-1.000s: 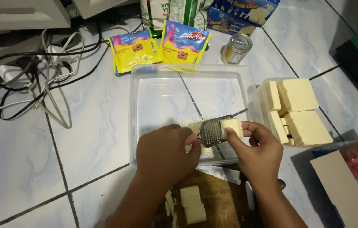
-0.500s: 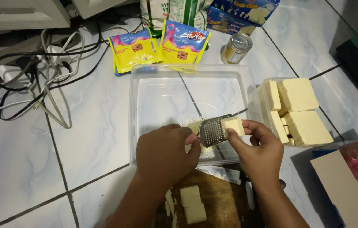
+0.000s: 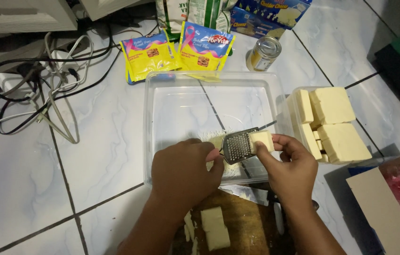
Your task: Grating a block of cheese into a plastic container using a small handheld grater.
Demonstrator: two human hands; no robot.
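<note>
Our left hand (image 3: 185, 172) clamps the grater (image 3: 238, 145), right hand (image 3: 288, 165) pinches the cheese (image 3: 261, 140) — fingertips near the teeth risk a scrape.

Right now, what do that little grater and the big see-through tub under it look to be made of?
The grater looks like metal, probably steel: grey, shiny, punched with rows of small holes. The tub looks like clear plastic: the floor tiles show through it, and its rim is thin with rounded corners. The left hand holds the grater; the right hand presses a pale block on it.

Yellow sachet (image 3: 149, 55), blue-pink sachet (image 3: 205, 47) behind tub; blue carton (image 3: 270, 14) (top edge); tin can (image 3: 263, 53).
</note>
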